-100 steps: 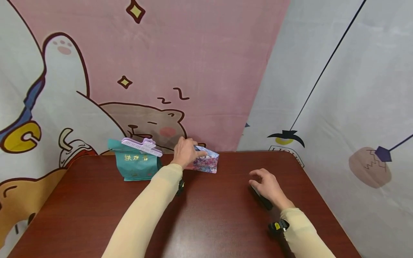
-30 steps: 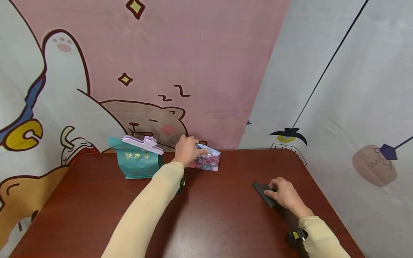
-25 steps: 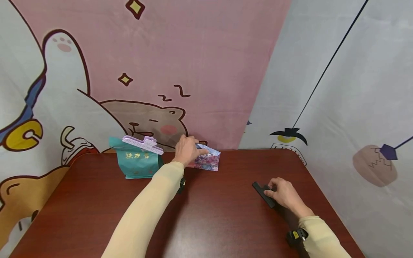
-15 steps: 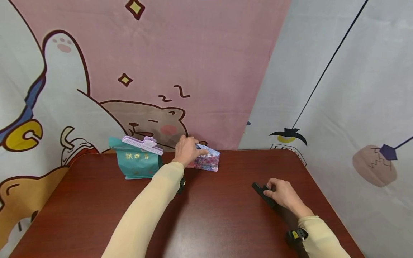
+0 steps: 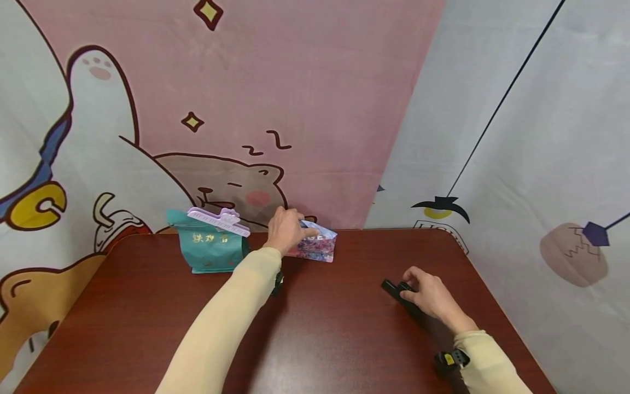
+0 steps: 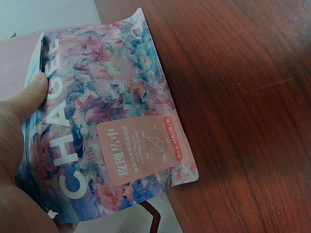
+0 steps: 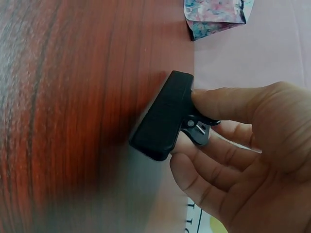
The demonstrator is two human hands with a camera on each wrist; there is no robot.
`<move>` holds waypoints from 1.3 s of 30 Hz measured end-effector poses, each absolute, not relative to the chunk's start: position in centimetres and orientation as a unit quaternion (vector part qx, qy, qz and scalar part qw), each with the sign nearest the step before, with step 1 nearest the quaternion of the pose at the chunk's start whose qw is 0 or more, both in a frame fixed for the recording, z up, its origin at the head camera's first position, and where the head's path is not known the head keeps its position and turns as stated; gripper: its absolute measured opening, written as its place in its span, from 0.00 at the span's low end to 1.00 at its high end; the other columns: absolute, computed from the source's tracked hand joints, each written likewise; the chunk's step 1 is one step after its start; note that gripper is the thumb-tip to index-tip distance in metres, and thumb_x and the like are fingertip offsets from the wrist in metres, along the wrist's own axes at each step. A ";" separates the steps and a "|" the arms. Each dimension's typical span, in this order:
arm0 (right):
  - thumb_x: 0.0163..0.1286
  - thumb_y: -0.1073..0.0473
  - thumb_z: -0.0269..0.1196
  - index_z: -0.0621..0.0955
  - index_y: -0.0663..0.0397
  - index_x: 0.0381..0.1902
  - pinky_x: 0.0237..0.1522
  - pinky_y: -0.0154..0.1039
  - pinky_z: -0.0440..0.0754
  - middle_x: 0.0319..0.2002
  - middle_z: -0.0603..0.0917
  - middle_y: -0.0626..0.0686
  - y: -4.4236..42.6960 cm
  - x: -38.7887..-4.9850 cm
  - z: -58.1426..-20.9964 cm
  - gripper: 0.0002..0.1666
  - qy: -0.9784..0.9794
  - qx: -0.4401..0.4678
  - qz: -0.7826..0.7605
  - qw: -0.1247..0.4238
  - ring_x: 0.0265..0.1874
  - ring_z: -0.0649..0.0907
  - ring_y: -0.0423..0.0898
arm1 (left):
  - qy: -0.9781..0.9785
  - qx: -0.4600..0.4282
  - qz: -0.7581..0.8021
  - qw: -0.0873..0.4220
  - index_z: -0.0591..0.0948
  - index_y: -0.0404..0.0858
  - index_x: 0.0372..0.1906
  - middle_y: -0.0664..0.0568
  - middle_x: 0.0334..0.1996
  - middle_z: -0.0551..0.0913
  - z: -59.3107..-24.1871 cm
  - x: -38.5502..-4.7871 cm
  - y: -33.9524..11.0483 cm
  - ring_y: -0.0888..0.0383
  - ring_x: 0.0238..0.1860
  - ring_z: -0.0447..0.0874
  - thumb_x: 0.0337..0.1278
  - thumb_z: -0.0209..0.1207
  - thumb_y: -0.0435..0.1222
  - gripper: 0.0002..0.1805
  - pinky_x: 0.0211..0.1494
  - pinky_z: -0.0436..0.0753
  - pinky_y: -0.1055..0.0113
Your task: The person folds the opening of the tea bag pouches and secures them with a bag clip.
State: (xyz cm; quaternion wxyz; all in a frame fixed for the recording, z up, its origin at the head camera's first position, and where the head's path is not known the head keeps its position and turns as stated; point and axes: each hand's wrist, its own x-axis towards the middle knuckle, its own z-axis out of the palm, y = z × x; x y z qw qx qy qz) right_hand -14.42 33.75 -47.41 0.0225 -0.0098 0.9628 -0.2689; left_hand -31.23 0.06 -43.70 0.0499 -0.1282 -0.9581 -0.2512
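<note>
My left hand (image 5: 286,231) grips the top edge of a patterned tea pouch (image 6: 107,92) marked CHAGEE, which stands at the table's back edge. In the left wrist view the thumb lies across the pouch's top and its front label faces the camera; the other fingers are mostly hidden. To the right, my right hand (image 5: 429,294) pinches the handles of a black bag clip (image 7: 165,116) between thumb and fingers. The right wrist view has the clip's long bar tilted, its jaws together, near the tabletop.
A teal tea bag (image 5: 209,249) stands at the back left of the dark red wooden table (image 5: 334,328), with a lilac clip (image 5: 219,221) across its top. A cartoon-printed cloth (image 5: 320,109) hangs behind the table.
My right hand has come down to the black clip and taken hold of it; lately the clip has tilted and shifted slightly left. My left hand stays on the pouch.
</note>
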 end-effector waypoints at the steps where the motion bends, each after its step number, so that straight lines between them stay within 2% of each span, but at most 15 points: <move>1: 0.64 0.63 0.73 0.80 0.57 0.46 0.35 0.46 0.80 0.36 0.85 0.54 33.7 -14.5 -47.4 0.16 0.963 -0.009 -0.270 0.022 0.31 0.80 0.47 | -0.958 -0.128 -0.252 0.049 0.88 0.39 0.58 0.48 0.47 0.86 -43.7 -31.2 0.1 0.49 0.46 0.72 0.49 0.75 0.60 0.37 0.51 0.79 0.53; 4: 0.64 0.63 0.74 0.82 0.60 0.49 0.37 0.50 0.82 0.40 0.87 0.57 33.5 -14.5 -47.3 0.17 0.962 -0.010 -0.272 0.020 0.35 0.84 0.49 | -0.958 -0.128 -0.251 0.048 0.88 0.39 0.58 0.48 0.47 0.86 -43.8 -31.2 0.0 0.49 0.46 0.72 0.49 0.75 0.60 0.37 0.52 0.79 0.53; 8: 0.63 0.64 0.74 0.84 0.62 0.48 0.37 0.48 0.83 0.41 0.88 0.60 33.2 -14.6 -47.3 0.17 0.961 -0.008 -0.276 0.020 0.36 0.85 0.50 | -0.958 -0.129 -0.251 0.047 0.88 0.39 0.58 0.48 0.47 0.86 -43.8 -31.3 0.0 0.49 0.46 0.72 0.49 0.75 0.60 0.37 0.52 0.79 0.53; 13: 0.64 0.64 0.73 0.85 0.61 0.49 0.36 0.44 0.82 0.42 0.89 0.59 33.0 -14.7 -47.5 0.16 0.960 -0.006 -0.280 0.013 0.35 0.84 0.48 | -0.958 -0.125 -0.255 0.045 0.87 0.39 0.58 0.48 0.46 0.86 -43.8 -31.2 0.1 0.49 0.47 0.72 0.49 0.75 0.60 0.37 0.52 0.79 0.53; 20: 0.65 0.64 0.72 0.85 0.62 0.51 0.37 0.45 0.82 0.45 0.88 0.59 32.4 -14.9 -47.3 0.17 0.959 -0.013 -0.284 -0.015 0.36 0.83 0.48 | -0.957 -0.125 -0.258 0.043 0.87 0.39 0.58 0.47 0.46 0.85 -43.7 -31.2 0.1 0.49 0.47 0.72 0.49 0.75 0.60 0.37 0.53 0.79 0.53; 27: 0.65 0.64 0.72 0.86 0.62 0.51 0.35 0.44 0.78 0.45 0.88 0.58 31.8 -15.3 -46.9 0.17 0.956 -0.025 -0.288 -0.048 0.33 0.80 0.47 | -0.957 -0.124 -0.257 0.045 0.88 0.39 0.58 0.47 0.45 0.85 -43.8 -31.3 0.1 0.49 0.46 0.71 0.49 0.75 0.60 0.37 0.51 0.79 0.54; 39: 0.65 0.66 0.72 0.85 0.63 0.52 0.41 0.50 0.84 0.46 0.89 0.60 30.1 -16.1 -47.1 0.18 0.943 -0.035 -0.317 -0.097 0.40 0.87 0.55 | -0.959 -0.127 -0.249 0.043 0.87 0.39 0.59 0.47 0.47 0.85 -43.7 -31.2 0.1 0.49 0.46 0.72 0.49 0.74 0.61 0.37 0.51 0.79 0.54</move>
